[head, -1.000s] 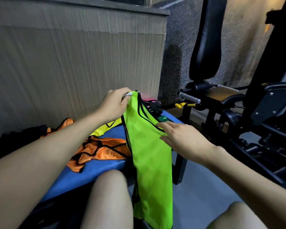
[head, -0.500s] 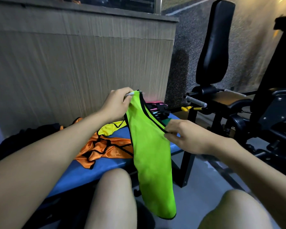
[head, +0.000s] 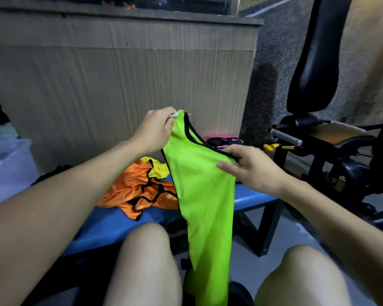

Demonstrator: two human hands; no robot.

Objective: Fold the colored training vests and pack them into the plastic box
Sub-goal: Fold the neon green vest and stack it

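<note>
Both our hands grasp the green vest [head: 203, 195]: our left hand [head: 155, 131] pinches its top strap, our right hand [head: 250, 166] pinches the black-trimmed edge lower down. It hangs above the blue bench [head: 111, 226], where an orange vest [head: 139, 191] lies crumpled. Left of the bench stands the plastic box [head: 7, 168].

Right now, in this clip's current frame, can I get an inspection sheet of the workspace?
Surface: blue bench, vests lying loose on it.
Job's things: green vest held up, hanging between the knees; orange vest and yellow vest crumpled on the bench; plastic box at far left.
Clutter: pink and black items at the bench's far end.
Grippers: left hand pinches the vest's shoulder; right hand grips its neckline edge.
Cables: nothing seen.
Surroundings: cardboard panel behind; gym machine right.
</note>
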